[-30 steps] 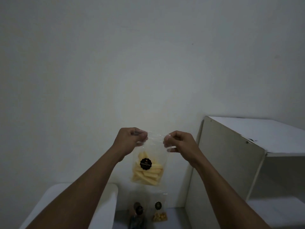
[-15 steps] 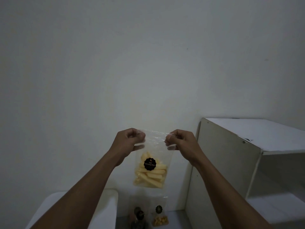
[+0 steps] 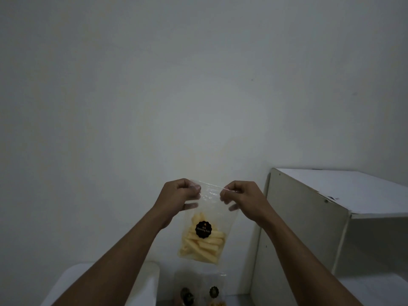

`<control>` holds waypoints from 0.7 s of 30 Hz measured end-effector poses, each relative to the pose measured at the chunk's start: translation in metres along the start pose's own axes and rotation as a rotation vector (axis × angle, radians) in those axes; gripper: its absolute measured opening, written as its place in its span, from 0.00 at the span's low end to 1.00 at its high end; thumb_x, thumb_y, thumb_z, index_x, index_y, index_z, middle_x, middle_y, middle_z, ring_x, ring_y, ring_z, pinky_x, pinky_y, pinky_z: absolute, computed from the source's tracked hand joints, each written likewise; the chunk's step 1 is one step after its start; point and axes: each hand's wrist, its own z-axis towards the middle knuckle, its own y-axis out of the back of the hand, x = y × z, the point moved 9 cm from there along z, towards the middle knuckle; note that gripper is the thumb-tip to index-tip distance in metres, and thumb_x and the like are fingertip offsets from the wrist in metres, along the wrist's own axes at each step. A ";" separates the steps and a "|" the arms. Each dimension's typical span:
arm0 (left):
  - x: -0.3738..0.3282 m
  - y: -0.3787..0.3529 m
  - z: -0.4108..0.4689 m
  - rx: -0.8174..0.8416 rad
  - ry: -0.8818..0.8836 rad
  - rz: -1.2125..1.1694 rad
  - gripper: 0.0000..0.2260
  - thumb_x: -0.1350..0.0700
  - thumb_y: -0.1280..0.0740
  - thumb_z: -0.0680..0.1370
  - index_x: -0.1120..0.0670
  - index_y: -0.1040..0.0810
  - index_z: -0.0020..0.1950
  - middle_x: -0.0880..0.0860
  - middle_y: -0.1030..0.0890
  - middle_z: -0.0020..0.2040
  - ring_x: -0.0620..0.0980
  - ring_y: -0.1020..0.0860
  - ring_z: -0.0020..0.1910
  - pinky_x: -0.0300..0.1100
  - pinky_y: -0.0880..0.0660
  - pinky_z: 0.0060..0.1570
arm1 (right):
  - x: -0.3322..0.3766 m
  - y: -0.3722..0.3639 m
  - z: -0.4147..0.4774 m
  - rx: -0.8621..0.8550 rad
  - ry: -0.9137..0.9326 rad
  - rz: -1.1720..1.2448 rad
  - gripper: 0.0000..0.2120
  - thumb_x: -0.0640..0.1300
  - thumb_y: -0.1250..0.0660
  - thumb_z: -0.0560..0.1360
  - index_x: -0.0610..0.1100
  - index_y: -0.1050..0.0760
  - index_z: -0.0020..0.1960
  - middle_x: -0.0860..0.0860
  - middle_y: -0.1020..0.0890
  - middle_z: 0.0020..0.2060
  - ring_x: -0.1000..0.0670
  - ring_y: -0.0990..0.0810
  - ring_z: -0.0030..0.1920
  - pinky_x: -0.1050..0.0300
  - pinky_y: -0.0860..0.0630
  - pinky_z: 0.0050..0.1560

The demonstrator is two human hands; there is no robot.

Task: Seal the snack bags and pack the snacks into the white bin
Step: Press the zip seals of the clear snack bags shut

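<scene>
I hold a clear snack bag [image 3: 204, 237] of pale yellow sticks with a round black label up in front of the wall. My left hand [image 3: 178, 195] pinches its top left corner and my right hand [image 3: 239, 196] pinches its top right corner, stretching the top edge between them. The bag hangs slightly tilted, its bottom swung right. Below, at the bottom edge, two more clear snack bags [image 3: 199, 290] with black labels stand upright. The white bin [image 3: 145, 281] shows at the lower left, its rim partly hidden by my left forearm.
A white shelf unit [image 3: 331, 199] stands at the right, its side panel close to my right forearm, with an open compartment [image 3: 375, 246] below its top board. A plain white wall fills the view above.
Both hands have shifted slightly apart along the bag's top edge and the bag has swung a little. The view has tilted slightly, with the shelf sitting a bit higher.
</scene>
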 end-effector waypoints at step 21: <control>-0.023 -0.001 -0.006 -0.123 -0.147 0.158 0.05 0.66 0.35 0.79 0.63 0.21 0.45 0.57 0.18 0.41 0.51 0.18 0.46 0.49 0.17 0.47 | 0.017 0.005 0.004 0.113 -0.034 -0.101 0.06 0.42 0.29 0.75 0.39 0.18 0.45 0.48 0.14 0.39 0.54 0.16 0.40 0.58 0.19 0.40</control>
